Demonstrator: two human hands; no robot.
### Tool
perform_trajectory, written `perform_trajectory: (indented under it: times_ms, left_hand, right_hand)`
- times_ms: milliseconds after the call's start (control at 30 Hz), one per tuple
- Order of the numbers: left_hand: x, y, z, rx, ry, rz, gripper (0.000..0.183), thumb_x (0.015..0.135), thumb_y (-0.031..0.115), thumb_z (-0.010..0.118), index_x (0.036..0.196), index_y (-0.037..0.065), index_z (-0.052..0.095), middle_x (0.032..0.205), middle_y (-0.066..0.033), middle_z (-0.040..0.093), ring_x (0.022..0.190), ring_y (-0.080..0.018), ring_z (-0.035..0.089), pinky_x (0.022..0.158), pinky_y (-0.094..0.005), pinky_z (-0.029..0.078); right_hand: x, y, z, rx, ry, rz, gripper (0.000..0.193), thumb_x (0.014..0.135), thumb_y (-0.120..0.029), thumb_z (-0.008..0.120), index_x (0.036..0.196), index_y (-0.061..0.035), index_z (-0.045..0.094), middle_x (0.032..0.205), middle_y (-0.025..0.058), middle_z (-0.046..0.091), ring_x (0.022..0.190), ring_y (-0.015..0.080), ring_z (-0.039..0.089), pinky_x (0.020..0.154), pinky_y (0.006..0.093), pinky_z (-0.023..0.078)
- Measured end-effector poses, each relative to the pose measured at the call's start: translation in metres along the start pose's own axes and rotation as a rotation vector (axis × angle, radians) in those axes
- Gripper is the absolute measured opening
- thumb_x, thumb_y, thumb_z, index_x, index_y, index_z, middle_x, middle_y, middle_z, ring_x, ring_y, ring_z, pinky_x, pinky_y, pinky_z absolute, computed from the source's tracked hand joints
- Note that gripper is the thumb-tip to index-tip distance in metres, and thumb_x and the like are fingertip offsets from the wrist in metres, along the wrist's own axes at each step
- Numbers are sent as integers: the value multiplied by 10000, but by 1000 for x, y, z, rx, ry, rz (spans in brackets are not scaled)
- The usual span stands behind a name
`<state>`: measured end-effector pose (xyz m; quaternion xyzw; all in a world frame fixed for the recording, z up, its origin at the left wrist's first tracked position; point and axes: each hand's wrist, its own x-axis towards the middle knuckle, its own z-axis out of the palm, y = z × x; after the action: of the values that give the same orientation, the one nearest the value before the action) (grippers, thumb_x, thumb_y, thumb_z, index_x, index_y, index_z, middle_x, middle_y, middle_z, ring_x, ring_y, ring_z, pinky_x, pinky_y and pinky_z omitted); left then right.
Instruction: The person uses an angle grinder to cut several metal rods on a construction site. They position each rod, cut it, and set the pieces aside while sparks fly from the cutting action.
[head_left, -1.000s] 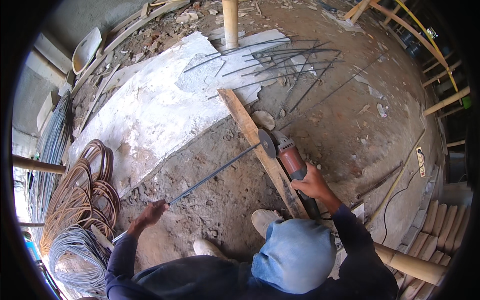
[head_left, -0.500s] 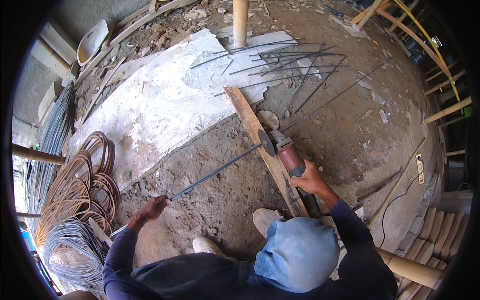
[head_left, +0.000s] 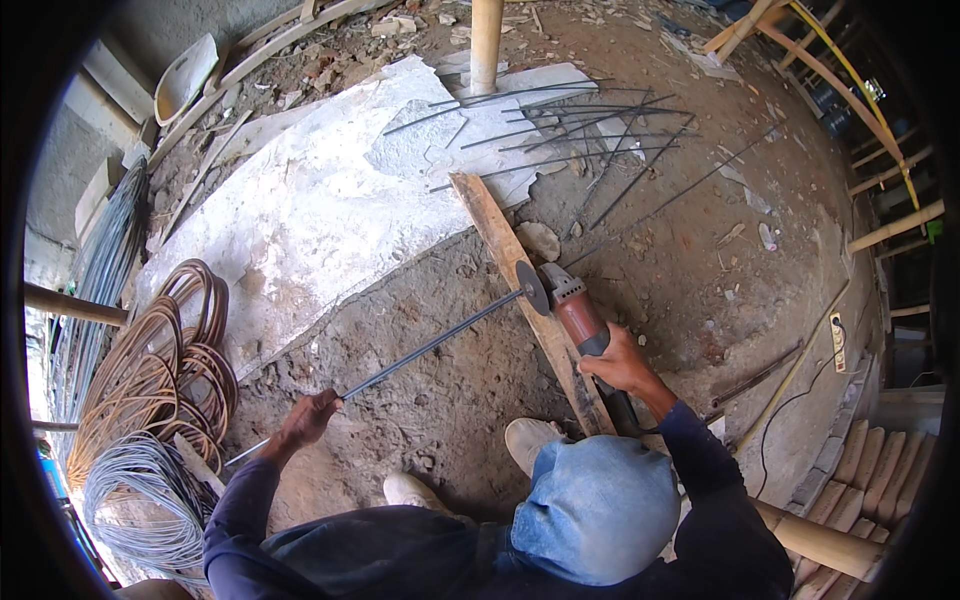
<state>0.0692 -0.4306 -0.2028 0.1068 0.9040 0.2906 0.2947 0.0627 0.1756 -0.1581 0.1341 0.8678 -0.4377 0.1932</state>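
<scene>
Disc set against held steel bars over plank

Compared with the frame one second earlier, the layout within the work holds: the grinder's disc point(head_left: 531, 288) stays at the bars, and both grips are unchanged. The view itself has shifted slightly.

The steel bars point(head_left: 430, 348) are thin, dark and straight, apparently two side by side. They slant from the left hand point(head_left: 308, 418) up to the disc, their far part over a worn wooden plank point(head_left: 488, 228). The left hand is closed around them; the right hand point(head_left: 622, 362), well apart, is clamped on the red-and-dark angle grinder point(head_left: 581, 322). Whether the disc is spinning cannot be determined.

Farther off, loose bars point(head_left: 600, 160) lie partly on a whitish sheet point(head_left: 300, 220).
</scene>
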Motion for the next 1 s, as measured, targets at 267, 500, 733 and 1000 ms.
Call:
perform_trajectory:
  times_ms: [267, 500, 733, 1000]
  left_hand:
    - [-9, 10, 12, 144, 96, -4, 142, 1045, 197, 643, 1084, 63, 622, 900, -234, 688, 864, -469, 693, 682, -516, 515]
    - [-8, 0, 18, 105, 118, 82, 109, 1047, 172, 631, 1094, 74, 617, 848, -238, 670, 833, -494, 672, 663, -531, 498]
    - [-2, -16, 20, 61, 63, 102, 136, 1062, 200, 611, 1076, 65, 601, 828, -246, 662, 820, -503, 662, 660, -534, 498]
    - [2, -22, 19, 40, 45, 119, 140, 1076, 194, 590, 1049, 57, 588, 815, -231, 643, 755, -452, 651, 656, -501, 487]
  right_hand:
    - [-1, -1, 3, -10, -8, 10, 704, 669, -262, 853, 1256, 47, 616, 1006, 204, 715, 920, 320, 714, 831, 428, 562]
    - [2, 11, 5, -2, -5, -26, 717, 690, -265, 860, 1288, 43, 611, 1029, 212, 716, 944, 321, 714, 847, 431, 561]
    - [8, 18, 6, -50, 13, -56, 731, 670, -264, 869, 1277, 50, 611, 1040, 214, 720, 940, 319, 715, 848, 433, 562]
    - [14, 23, 6, -171, 48, -60, 730, 663, -294, 866, 1268, 30, 618, 985, 200, 723, 884, 328, 717, 808, 448, 561]
